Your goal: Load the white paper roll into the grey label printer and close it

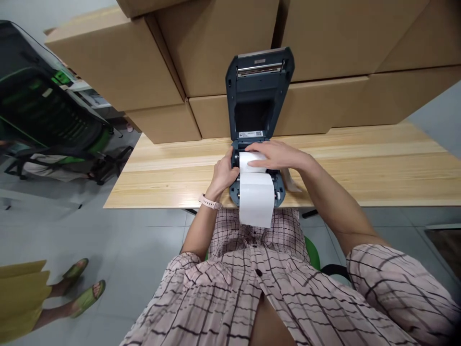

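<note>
Printer point(261, 127): opened, set on the tabletop point(360, 168).
Paper roll point(246, 159): touched by the right hand point(279, 154), strip point(256, 202) extended past the edge.
Left hand point(224, 172): placed at the printer's left side.
Boxes point(216, 45): stacked behind.

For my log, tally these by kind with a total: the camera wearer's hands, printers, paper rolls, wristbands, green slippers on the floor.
Left hand and right hand: 2
Printer: 1
Paper roll: 1
Wristband: 1
Green slippers: 2
Total: 7
</note>
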`<state>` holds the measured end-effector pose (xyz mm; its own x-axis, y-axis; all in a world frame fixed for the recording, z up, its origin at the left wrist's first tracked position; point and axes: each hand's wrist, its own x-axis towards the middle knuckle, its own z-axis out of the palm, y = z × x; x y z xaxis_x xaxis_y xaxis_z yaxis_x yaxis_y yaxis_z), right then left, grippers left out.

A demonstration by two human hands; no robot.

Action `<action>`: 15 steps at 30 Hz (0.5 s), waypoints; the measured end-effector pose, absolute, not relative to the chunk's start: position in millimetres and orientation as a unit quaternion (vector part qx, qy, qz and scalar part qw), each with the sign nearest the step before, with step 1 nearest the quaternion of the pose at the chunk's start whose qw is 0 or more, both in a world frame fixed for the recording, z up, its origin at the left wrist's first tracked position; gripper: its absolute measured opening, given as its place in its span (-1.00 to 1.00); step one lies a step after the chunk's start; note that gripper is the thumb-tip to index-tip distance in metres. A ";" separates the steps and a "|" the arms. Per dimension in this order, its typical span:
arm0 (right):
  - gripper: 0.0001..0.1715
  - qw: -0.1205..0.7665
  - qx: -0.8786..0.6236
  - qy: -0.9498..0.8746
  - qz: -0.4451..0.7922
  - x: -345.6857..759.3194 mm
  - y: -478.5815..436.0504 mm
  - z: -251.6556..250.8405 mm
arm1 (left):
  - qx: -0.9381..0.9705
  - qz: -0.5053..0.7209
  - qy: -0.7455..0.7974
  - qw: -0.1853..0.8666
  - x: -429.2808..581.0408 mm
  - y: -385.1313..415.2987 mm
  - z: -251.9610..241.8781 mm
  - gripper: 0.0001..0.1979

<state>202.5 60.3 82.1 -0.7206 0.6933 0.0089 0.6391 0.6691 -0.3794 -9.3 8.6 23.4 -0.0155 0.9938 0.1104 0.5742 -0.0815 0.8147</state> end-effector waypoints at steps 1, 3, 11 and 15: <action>-0.19 0.024 -0.362 -0.915 0.180 199.8 66.5 82.3 | 0.637 0.365 0.614 0.291 -9.0 8.1 24.3 -0.11; -0.06 -0.046 -0.360 -0.914 0.183 192.6 77.7 82.8 | 0.630 0.371 0.609 0.308 -8.3 7.0 23.9 -0.06; 0.02 -0.040 -0.308 -0.905 0.291 188.4 97.3 100.0 | 0.592 0.418 0.594 0.349 -9.3 8.6 11.4 0.02; 0.13 0.082 -0.256 -0.886 0.377 237.9 82.9 125.3 | 0.588 0.429 0.584 0.358 -8.1 6.1 11.3 -0.03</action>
<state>237.9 82.9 125.3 -0.8560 0.5148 -0.0480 0.3914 0.5844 -0.7108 -8.1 6.1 11.3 -0.0517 0.9948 0.0874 0.3804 -0.0613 0.9228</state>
